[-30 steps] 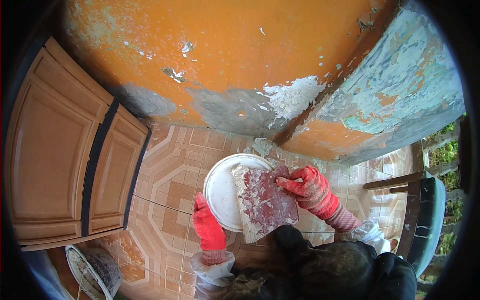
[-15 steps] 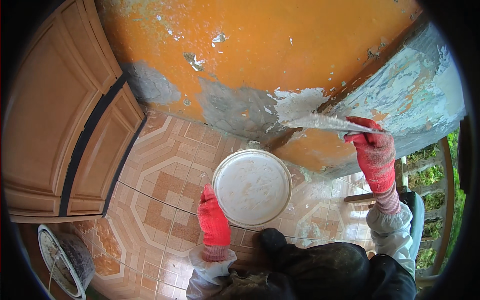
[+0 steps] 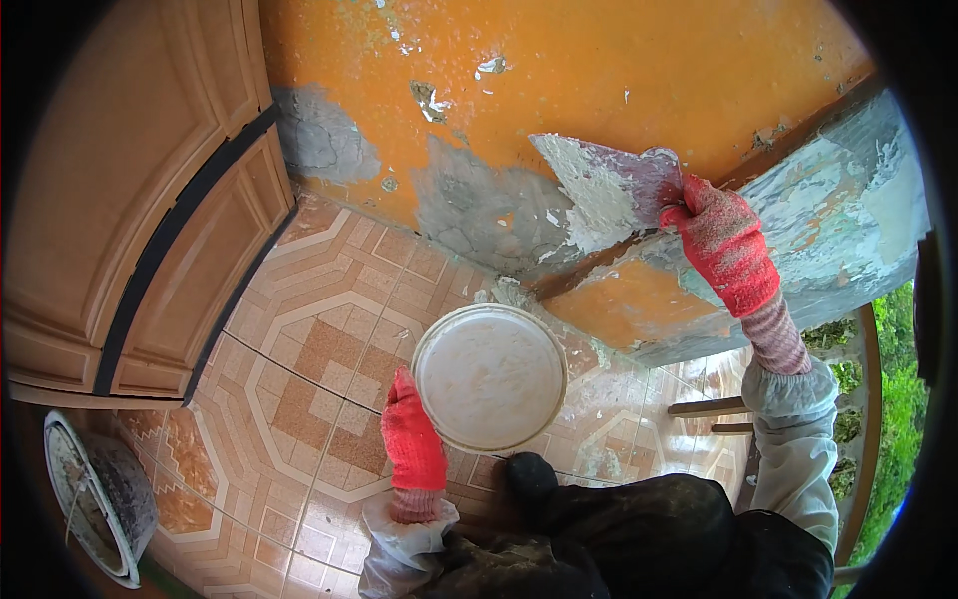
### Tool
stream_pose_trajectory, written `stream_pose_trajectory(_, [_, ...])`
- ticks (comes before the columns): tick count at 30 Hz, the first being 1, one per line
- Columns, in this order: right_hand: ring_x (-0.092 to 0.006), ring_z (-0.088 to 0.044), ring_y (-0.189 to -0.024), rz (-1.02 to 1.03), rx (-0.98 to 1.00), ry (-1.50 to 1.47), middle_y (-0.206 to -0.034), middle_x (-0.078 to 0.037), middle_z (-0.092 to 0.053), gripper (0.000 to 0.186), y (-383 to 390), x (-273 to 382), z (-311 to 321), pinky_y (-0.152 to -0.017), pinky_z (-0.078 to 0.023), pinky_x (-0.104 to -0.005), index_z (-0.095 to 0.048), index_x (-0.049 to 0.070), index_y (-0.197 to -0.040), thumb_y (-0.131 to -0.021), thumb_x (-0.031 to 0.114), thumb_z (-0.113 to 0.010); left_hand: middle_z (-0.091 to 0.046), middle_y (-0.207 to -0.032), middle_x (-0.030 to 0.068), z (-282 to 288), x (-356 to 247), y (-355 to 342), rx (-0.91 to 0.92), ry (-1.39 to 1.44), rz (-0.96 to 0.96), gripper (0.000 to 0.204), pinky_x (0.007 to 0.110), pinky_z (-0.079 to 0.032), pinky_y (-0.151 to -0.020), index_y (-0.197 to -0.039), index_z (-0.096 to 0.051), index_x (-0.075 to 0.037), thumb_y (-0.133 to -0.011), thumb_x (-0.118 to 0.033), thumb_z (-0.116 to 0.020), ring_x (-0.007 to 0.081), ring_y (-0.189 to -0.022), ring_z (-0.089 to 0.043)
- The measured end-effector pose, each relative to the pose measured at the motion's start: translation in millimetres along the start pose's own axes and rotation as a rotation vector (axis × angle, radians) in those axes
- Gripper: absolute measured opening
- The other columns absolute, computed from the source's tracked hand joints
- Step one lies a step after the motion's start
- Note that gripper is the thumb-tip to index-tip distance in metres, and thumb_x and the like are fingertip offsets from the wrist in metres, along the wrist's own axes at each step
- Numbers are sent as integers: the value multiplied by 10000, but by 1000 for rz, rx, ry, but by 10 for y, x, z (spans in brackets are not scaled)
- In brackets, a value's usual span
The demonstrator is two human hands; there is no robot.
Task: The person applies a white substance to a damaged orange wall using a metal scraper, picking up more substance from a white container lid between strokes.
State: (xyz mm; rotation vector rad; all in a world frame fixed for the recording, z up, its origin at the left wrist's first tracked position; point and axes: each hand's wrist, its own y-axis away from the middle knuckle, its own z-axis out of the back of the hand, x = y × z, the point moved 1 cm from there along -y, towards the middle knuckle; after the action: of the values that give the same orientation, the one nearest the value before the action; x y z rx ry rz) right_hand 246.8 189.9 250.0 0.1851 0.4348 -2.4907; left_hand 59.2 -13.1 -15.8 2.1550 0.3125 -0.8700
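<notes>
My red-gloved right hand grips a wide, dark red scraper raised against the peeling orange wall. White paste coats the scraper's blade, which lies over a grey patched area low on the wall, beside a corner. My red-gloved left hand is closed on the left edge of a round white lid held low over the tiled floor; the lid has a smear of pale paste across its face. My dark-clad legs are bent beneath it.
Brown panelled doors stand at the left, above a paste-crusted bucket at lower left. A blue-grey flaking wall section meets the orange one at the right, near wooden furniture legs, a railing and greenery. Patterned tiles cover the floor.
My right hand has lifted the scraper from the lid up and away to the wall, turning the blade flat against it. My left hand still holds the lid, in nearly the same place.
</notes>
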Motion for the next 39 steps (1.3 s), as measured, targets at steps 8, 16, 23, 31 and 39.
stream_pose_trajectory(8, [-363, -591, -747, 90, -101, 154, -803, -136, -605, 194, -56, 78, 39, -624, -462, -443, -560, 73, -877, -775, 213, -648, -657, -905, 68, 4, 29, -23, -26, -20, 34, 478, 295, -501, -663, -1024, -600, -29, -944, -464, -419, 161, -758, -615])
stream_pose_trajectory(16, [-361, -593, -753, 72, -110, 87, -805, -134, -607, 187, -63, 96, 175, -622, -465, -430, -562, 71, -868, -772, 207, -647, -661, -882, 63, -14, 2, 10, 0, 19, 33, 469, 286, -502, -645, -1020, -606, -32, -952, -451, -408, 156, -735, -618])
stream_pose_trajectory(23, [-368, -589, -747, 85, -104, 121, -801, -133, -604, 187, -134, 13, -54, -614, -464, -436, -560, 68, -871, -772, 201, -645, -663, -859, 51, -77, 24, 30, 2, -10, 35, 475, 285, -499, -611, -1002, -615, -42, -943, -469, -413, 150, -706, -616])
stream_pose_trajectory(31, [-368, -588, -731, 47, -129, 51, -766, -140, -603, 185, -109, 155, 174, -615, -457, -449, -554, 76, -837, -777, 234, -631, -662, -856, 55, 17, 12, -18, -16, -36, 54, 471, 287, -499, -598, -1014, -608, -38, -943, -463, -418, 153, -689, -616])
stream_pose_trajectory(39, [-370, -586, -732, 92, -137, 13, -756, -144, -598, 165, -152, 39, 198, -612, -456, -444, -546, 80, -814, -778, 217, -631, -663, -913, 72, 30, 38, 6, 2, -4, 51, 471, 289, -515, -638, -1045, -599, -41, -940, -466, -425, 165, -749, -629])
